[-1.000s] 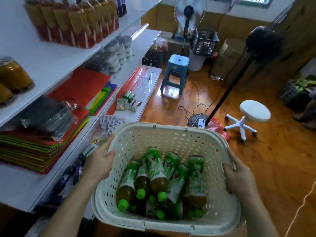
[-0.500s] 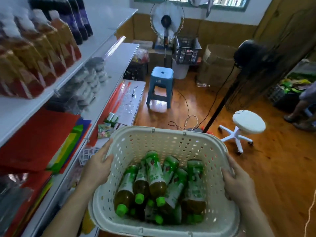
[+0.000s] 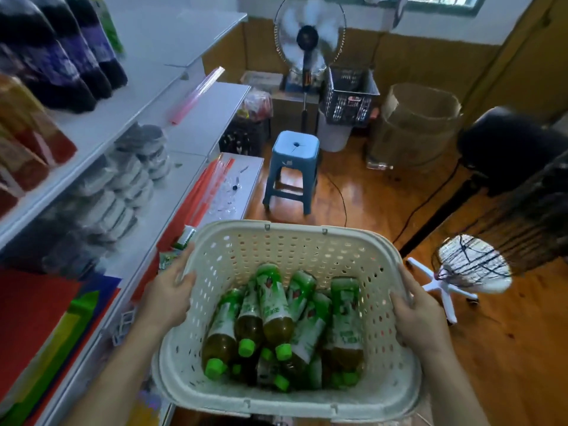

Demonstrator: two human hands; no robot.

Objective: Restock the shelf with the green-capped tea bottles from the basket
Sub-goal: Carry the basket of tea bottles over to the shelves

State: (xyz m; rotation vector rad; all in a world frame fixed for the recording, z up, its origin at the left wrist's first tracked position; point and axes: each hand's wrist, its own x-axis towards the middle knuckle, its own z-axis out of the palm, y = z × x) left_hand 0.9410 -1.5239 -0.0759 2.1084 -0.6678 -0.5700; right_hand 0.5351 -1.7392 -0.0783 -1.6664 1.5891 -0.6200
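Observation:
A cream perforated plastic basket (image 3: 295, 238) is held in front of me at waist height. Several green-capped tea bottles (image 3: 273, 305) lie inside it, caps toward me. My left hand (image 3: 167, 298) grips the basket's left rim and my right hand (image 3: 419, 315) grips its right rim. The white shelf unit (image 3: 196, 118) runs along my left. Its upper board holds dark purple bottles (image 3: 89, 56) and red-labelled bottles (image 3: 27, 133), with a bare stretch of board farther along.
The lower shelves carry stacked grey packs (image 3: 132, 176) and coloured paper sheets (image 3: 46, 318). Ahead on the wooden floor stand a blue stool (image 3: 293, 167), a pedestal fan (image 3: 309, 41), a black crate (image 3: 350, 96) and a cardboard box (image 3: 421, 124). A black fan (image 3: 507, 155) and a white stool (image 3: 470, 269) are at right.
My view has risen and swung toward the upper shelf, bringing the purple bottles into sight. Both hands keep their hold on the basket, which has stayed level.

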